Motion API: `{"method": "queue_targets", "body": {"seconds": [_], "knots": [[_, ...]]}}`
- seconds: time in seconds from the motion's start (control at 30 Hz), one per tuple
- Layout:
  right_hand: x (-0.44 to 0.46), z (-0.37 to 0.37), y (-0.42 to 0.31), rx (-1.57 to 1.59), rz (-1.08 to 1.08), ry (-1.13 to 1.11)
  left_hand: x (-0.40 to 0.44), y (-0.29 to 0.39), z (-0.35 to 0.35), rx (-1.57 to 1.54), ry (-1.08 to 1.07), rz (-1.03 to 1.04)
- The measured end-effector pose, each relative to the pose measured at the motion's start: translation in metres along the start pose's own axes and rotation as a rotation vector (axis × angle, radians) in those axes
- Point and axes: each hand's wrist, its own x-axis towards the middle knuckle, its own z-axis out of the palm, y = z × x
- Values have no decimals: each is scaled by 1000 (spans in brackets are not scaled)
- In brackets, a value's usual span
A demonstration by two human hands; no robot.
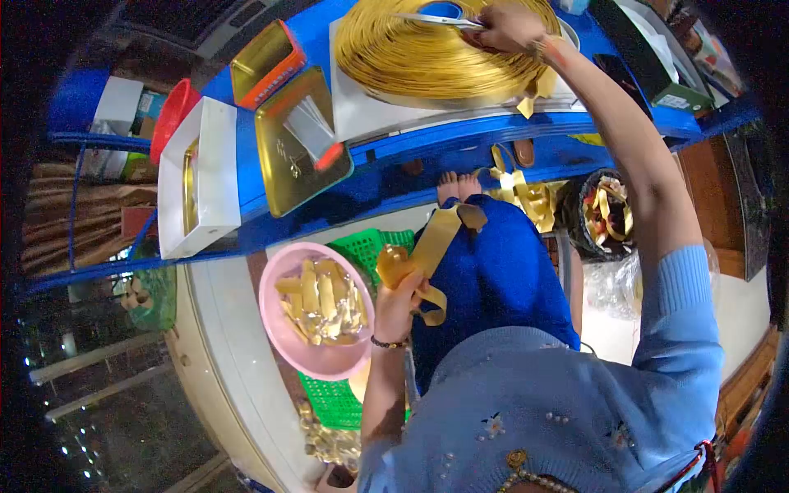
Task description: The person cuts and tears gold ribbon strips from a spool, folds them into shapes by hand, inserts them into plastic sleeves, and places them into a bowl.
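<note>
Left hand: the person's left hand [403,300] is closed round a gold ribbon strip [438,234], which lies over the blue trousers [501,279]; a loop of it curls out below the fingers.
Right hand: the right hand [511,29], on an outstretched arm, grips scissors [429,19] by the handles, the blades pointing left across the coil.
Gold ribbon coil: the wide coil [382,70] rests on a white board [353,115] on the blue worktop [234,177]; a short tail droops at its front right.
Worktop's left side: an orange-sided tin [267,82] touches or nearly touches a gold tray [279,189] bearing pale strips [311,123] and a red-orange piece [329,156]; then comes a white box [218,168], with a red bowl [173,119] just behind.
Worktop's right side: a dark open box [678,90] stands near the right arm.
In the way: the worktop's blue front edge [493,131] runs between lap and coil.
Beside the left forearm: a pink basin [275,345] holding folded gold pieces [329,300] sits over green basketwork [329,403].
Floor, right: gold scraps [534,201] lie near a black-lined bin [575,214]; clear plastic [608,287] bunches just beside it.
</note>
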Motion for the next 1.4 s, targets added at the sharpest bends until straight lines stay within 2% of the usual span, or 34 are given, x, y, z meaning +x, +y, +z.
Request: {"method": "queue_targets", "body": {"seconds": [0.03,0.1,0.13,0.2,0.23,0.3,0.33,0.37,0.4,0.43,0.53,0.7,0.83,0.93,1.1,1.17,1.23,1.33,1.4], "knots": [[-11,-5,4,60,-10,-5,0,0,1,-68,28,-38],[-23,29,63,462,-173,-171,7,-8,0,-129,37,-134],[-63,29,70,590,-177,-156,11,-13,0,-162,41,-183],[-156,21,59,971,-102,-311,19,-19,4,-194,14,-165],[-195,25,71,1150,10,-563,22,-20,6,-206,-4,-156],[-265,70,88,1259,-29,-696,24,-9,16,-201,-32,-158],[-285,58,77,1270,188,-917,25,-4,20,-197,-46,-157],[-308,79,81,1246,86,-959,27,-4,24,-193,-53,-157],[-318,78,71,1178,187,-1122,28,-5,27,-189,-57,-158],[-331,95,69,1338,-9,-1061,27,-6,30,-183,-61,-160],[-340,118,58,1306,-51,-1062,24,-6,35,-50,-68,-112],[-322,144,30,1170,-207,-1086,10,-4,39,-34,-55,-103],[-317,148,14,1174,-282,-941,10,-9,37,-52,-73,-117],[-317,150,9,1195,-233,-922,9,-7,40,-52,-62,-120],[-322,147,2,1434,-66,-937,14,-8,38,93,-144,58],[-323,138,-1,1469,50,-945,14,-6,38,68,-146,36],[-324,132,-2,1433,204,-966,16,0,42,-76,-115,-113],[-312,124,2,1221,56,-764,19,-1,36,-106,-123,-167],[-286,105,9,944,-98,-495,25,3,31,-116,-123,-126]]}}
